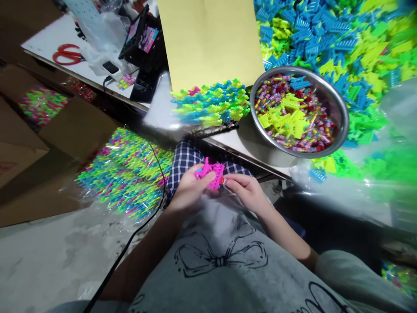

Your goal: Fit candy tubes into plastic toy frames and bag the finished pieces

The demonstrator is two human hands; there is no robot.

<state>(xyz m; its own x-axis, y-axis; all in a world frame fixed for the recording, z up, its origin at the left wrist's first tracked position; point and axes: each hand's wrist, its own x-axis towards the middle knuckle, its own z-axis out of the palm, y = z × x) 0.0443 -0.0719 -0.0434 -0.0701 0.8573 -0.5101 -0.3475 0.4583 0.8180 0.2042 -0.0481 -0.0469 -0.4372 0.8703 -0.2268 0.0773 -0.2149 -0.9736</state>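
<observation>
Over my lap, my left hand (190, 187) is closed around a pink plastic toy piece (211, 172), thumb on top. My right hand (245, 189) is next to it, fingers pinched on a small red-tipped item (222, 180) at the pink piece's right edge; I cannot make out what it is. A steel bowl (339, 108) on the table ahead holds small colourful candies and yellow plastic pieces (286, 117). A row of blue, yellow and green assembled pieces (211, 104) lies left of the bowl.
A heap of blue, green and yellow plastic pieces (342, 39) covers the table's right side. A yellow sheet (208, 39) lies in the middle. Bags of coloured pieces (130, 174) and cardboard boxes (48, 148) sit on the floor left. Red scissors (67, 54) lie far left. A black cable (140, 226) crosses the floor.
</observation>
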